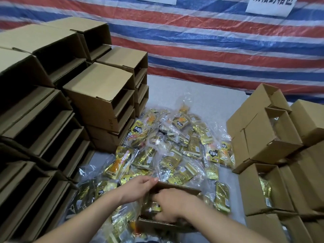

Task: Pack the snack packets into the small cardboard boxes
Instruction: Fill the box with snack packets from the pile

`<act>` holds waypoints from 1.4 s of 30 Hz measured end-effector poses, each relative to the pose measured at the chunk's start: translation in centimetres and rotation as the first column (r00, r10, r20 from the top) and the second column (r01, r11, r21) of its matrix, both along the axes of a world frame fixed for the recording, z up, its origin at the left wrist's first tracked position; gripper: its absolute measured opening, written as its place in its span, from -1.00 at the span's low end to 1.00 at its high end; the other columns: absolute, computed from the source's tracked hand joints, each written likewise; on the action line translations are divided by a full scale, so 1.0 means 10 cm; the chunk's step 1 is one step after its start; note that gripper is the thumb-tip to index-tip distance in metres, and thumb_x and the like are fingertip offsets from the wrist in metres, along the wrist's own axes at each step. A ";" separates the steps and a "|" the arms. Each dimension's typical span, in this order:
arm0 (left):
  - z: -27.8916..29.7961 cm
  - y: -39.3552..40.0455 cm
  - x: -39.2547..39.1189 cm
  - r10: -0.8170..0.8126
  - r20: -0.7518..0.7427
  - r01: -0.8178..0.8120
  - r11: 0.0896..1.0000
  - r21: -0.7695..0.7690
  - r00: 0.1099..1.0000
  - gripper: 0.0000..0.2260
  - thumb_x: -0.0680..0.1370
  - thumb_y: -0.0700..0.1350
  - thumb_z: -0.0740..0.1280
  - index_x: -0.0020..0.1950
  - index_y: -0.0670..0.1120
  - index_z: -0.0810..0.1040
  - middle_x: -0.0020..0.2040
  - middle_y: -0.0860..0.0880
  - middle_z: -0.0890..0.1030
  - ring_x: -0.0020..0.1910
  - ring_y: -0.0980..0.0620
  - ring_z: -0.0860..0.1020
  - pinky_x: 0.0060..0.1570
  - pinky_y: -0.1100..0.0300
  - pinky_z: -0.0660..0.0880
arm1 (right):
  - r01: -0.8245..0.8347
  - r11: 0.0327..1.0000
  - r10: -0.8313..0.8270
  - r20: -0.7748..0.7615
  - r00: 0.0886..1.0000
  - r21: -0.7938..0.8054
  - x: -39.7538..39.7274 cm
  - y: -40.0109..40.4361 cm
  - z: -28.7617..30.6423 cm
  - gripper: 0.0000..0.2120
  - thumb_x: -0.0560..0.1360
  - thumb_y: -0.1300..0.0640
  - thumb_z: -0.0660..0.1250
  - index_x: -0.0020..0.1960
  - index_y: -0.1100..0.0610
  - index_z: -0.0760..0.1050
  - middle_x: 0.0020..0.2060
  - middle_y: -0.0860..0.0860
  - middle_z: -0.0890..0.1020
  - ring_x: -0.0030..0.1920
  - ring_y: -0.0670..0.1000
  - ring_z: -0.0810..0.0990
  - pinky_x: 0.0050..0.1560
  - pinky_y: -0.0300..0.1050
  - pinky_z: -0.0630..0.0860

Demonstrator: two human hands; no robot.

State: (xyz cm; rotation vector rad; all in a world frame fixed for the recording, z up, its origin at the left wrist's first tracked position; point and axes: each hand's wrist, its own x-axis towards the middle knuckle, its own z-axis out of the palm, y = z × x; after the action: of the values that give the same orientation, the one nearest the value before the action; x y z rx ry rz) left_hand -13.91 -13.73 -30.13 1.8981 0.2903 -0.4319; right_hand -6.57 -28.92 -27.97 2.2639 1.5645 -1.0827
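Note:
A small open cardboard box [177,187] sits low in the middle, on top of a heap of gold snack packets [175,151]. My left hand [138,188] grips the box's left wall, thumb over the rim. My right hand [172,204] reaches down inside the box, its fingers on gold packets [155,207] lying there. Whether those fingers pinch a packet is hidden.
Stacks of empty cardboard boxes [98,95] rise on the left, their open sides facing right. On the right stand boxes holding packets [263,188], some with flaps closed. A striped tarp [210,50] hangs behind the grey table [184,92].

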 end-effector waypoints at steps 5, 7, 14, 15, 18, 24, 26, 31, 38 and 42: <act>-0.01 0.05 -0.05 0.003 -0.002 -0.003 1.000 0.007 1.000 -0.67 0.68 0.08 0.13 -0.19 0.01 0.51 -0.36 0.24 0.53 -0.33 0.34 0.44 -0.22 0.44 0.37 | 0.061 0.998 -0.060 -0.043 0.997 0.023 -0.05 -0.02 -0.35 -0.31 0.50 -0.03 0.42 0.54 0.05 0.22 0.35 0.16 0.48 0.29 0.23 0.50 0.29 0.06 0.47; 0.01 0.05 -0.07 0.012 0.005 -0.012 1.000 0.009 1.000 -0.68 0.68 0.07 0.12 -0.17 -0.02 0.50 -0.30 0.15 0.50 -0.30 0.31 0.43 -0.19 0.41 0.37 | 0.259 0.966 -0.245 -0.277 0.929 0.012 0.04 -0.10 -0.33 -0.26 0.47 -0.02 0.45 0.56 -0.01 0.20 0.42 0.02 0.46 0.38 0.07 0.45 0.40 -0.09 0.38; 0.00 0.03 -0.11 -0.012 0.003 0.012 1.000 0.018 1.000 -0.57 0.66 0.13 0.11 0.05 -0.19 0.58 -0.05 0.08 0.58 -0.03 0.16 0.54 0.21 0.20 0.44 | 0.430 0.897 -0.354 -0.418 0.837 0.102 0.21 -0.33 -0.07 -0.67 0.52 -0.04 0.43 0.25 0.02 0.60 -0.01 -0.20 0.64 0.00 -0.21 0.58 0.04 -0.34 0.41; -0.01 0.03 -0.10 -0.005 0.006 0.005 1.000 0.016 1.000 -0.59 0.66 0.12 0.11 -0.01 -0.17 0.57 -0.11 0.07 0.56 -0.08 0.17 0.52 0.17 0.22 0.44 | 0.403 0.912 -0.340 -0.405 0.849 0.079 0.20 -0.33 -0.07 -0.74 0.55 -0.04 0.39 0.19 0.03 0.63 -0.15 -0.22 0.62 -0.13 -0.24 0.57 -0.06 -0.33 0.42; -0.01 0.02 -0.08 0.003 -0.009 -0.003 1.000 0.015 1.000 -0.63 0.67 0.12 0.12 -0.01 -0.11 0.57 -0.07 0.05 0.56 -0.05 0.14 0.52 0.05 0.33 0.42 | 0.282 0.958 -0.283 -0.340 0.897 -0.054 0.09 -0.29 -0.16 -0.67 0.62 -0.09 0.22 0.13 0.11 0.62 -0.08 0.04 0.65 -0.05 0.03 0.59 0.02 -0.13 0.50; -0.02 0.03 -0.14 -0.013 -0.033 0.014 0.999 0.036 0.999 -0.64 0.66 0.12 0.12 0.04 -0.08 0.60 -0.01 -0.06 0.63 0.05 -0.02 0.58 0.25 0.08 0.45 | 0.328 0.936 -0.351 -0.379 0.856 -0.126 -0.04 -0.31 -0.23 -0.61 0.62 -0.22 0.12 -0.01 0.04 0.57 -0.08 0.00 0.55 -0.01 0.02 0.51 0.08 -0.11 0.40; 0.03 0.03 -0.14 0.002 -0.039 -0.002 1.000 0.012 0.999 -0.69 0.67 0.11 0.14 -0.01 0.00 0.61 -0.06 0.06 0.65 0.01 0.07 0.59 0.20 0.17 0.46 | 0.377 0.925 -0.357 -0.439 0.825 -0.043 0.03 -0.37 -0.13 -0.65 0.63 -0.16 0.16 -0.15 0.04 0.52 -0.25 -0.05 0.53 -0.16 -0.05 0.51 -0.07 -0.12 0.42; 0.05 0.04 -0.15 0.003 -0.049 -0.002 1.000 0.019 0.999 -0.62 0.67 0.10 0.13 0.17 -0.14 0.60 0.15 -0.22 0.61 0.16 -0.18 0.54 0.26 -0.02 0.44 | 0.683 0.605 -0.501 -0.471 0.726 0.410 0.26 -0.46 0.17 -0.89 0.59 0.00 0.29 -0.04 -0.07 0.59 -0.21 -0.18 0.64 -0.16 -0.22 0.61 -0.09 -0.16 0.55; 0.05 0.05 -0.14 0.038 -0.089 -0.038 0.999 0.010 0.995 -0.50 0.56 0.27 0.11 0.09 -0.09 0.61 -0.02 -0.09 0.62 0.10 -0.12 0.56 0.24 0.07 0.43 | 0.195 0.955 -0.226 0.124 0.966 0.222 0.41 -0.38 -0.04 -0.77 0.58 -0.08 0.30 0.17 0.01 0.47 0.00 -0.01 0.59 0.03 0.04 0.58 -0.07 -0.07 0.48; 0.09 0.03 -0.09 0.091 -0.124 -0.092 0.996 0.000 0.988 -0.56 0.54 0.28 0.13 0.10 0.04 0.65 0.06 0.09 0.66 0.09 0.17 0.58 0.13 0.27 0.44 | 0.235 0.923 -0.276 0.099 0.956 0.305 0.43 -0.43 -0.11 -0.87 0.61 -0.01 0.25 -0.11 -0.05 0.38 -0.26 -0.10 0.46 -0.17 -0.01 0.50 -0.21 -0.10 0.37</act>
State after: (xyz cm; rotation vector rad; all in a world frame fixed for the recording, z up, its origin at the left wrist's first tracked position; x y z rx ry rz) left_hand -14.76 -13.40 -29.24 1.8471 0.4556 -0.4890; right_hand -2.25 -33.20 -29.04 2.7383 1.4836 -0.7628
